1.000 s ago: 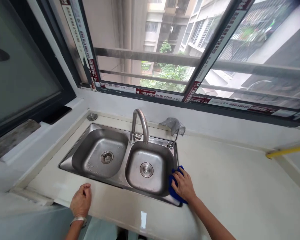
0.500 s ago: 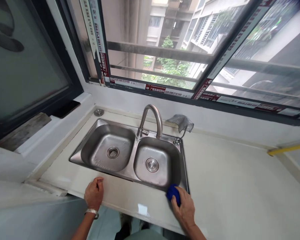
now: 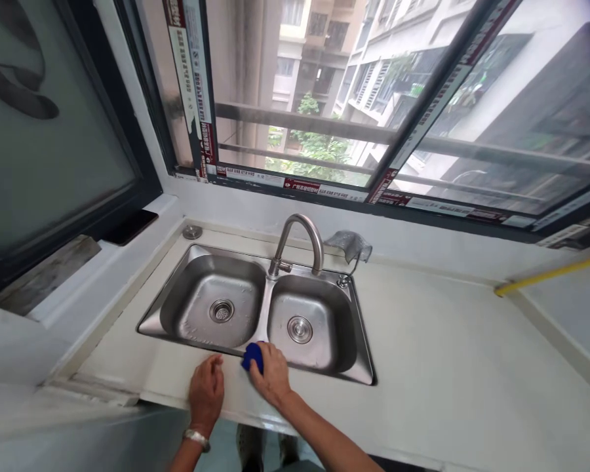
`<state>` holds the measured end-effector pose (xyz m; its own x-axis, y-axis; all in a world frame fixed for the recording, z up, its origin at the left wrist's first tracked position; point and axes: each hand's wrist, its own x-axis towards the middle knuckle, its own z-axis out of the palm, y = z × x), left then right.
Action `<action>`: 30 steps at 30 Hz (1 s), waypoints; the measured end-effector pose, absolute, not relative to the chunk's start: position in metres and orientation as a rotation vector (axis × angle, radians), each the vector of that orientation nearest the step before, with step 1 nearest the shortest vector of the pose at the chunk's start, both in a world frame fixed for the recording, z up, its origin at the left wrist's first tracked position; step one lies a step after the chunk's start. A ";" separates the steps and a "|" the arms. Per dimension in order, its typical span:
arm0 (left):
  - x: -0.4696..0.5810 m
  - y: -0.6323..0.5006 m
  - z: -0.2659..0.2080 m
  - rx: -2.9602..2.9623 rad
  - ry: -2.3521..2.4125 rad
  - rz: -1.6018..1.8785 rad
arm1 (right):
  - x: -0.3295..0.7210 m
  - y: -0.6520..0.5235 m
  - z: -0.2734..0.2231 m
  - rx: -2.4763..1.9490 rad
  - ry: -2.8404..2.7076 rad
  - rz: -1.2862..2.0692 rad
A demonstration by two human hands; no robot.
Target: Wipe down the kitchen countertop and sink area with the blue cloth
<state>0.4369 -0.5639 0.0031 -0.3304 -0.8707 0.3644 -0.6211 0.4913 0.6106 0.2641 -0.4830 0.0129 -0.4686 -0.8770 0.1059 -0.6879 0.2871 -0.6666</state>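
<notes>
A wadded blue cloth (image 3: 252, 356) is gripped in my right hand (image 3: 271, 375). It presses on the front rim of the double-bowl steel sink (image 3: 262, 328), around the divider between the bowls. My left hand (image 3: 206, 391), with a metal band at the wrist, is just to the left over the counter's front strip. Its fingers are curled together and I see nothing in them. The curved faucet (image 3: 302, 223) stands behind the sink's divider. Both sink bowls have drains, and water drops show in the left one.
A round metal drain lid (image 3: 192, 232) lies at the back left corner. Crumpled clear plastic (image 3: 349, 245) covers something by the soap-pump fitting (image 3: 343, 280). A dark phone-like slab (image 3: 130, 227) rests on the left ledge. A yellow pipe (image 3: 550, 275) meets the right wall edge.
My right hand has slid left along the sink's front edge with the blue cloth, from the right corner to the middle. My left hand has shifted slightly right. The view has turned a little.
</notes>
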 end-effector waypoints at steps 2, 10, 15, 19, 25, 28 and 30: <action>0.423 -0.559 0.008 1.006 -2.119 -0.488 | 0.273 -0.491 0.013 -1.466 2.167 -0.982; 0.362 -0.545 0.025 0.872 -2.392 -0.560 | 0.231 -0.468 0.025 -1.169 1.719 -1.084; 0.356 -0.547 0.032 1.000 -2.594 -0.474 | 0.219 -0.430 0.017 -1.278 1.808 -1.285; 0.352 -0.541 0.040 1.012 -2.646 -0.415 | 0.178 -0.366 0.008 -1.379 2.177 -1.383; 0.341 -0.530 0.035 1.141 -2.556 -0.303 | 0.056 -0.253 -0.002 -1.497 2.773 -1.173; 0.342 -0.530 0.034 1.159 -2.521 -0.278 | 0.023 -0.211 -0.024 -1.467 3.048 -0.941; 0.345 -0.527 0.038 1.171 -2.525 -0.275 | 0.016 -0.196 -0.040 -1.467 3.117 -0.874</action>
<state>0.3450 -0.5273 0.0380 -0.6007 -0.7670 0.2256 -0.7005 0.6409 0.3139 0.0160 -0.1963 -0.0404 -0.5896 -0.5952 0.5460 -0.7923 0.5575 -0.2478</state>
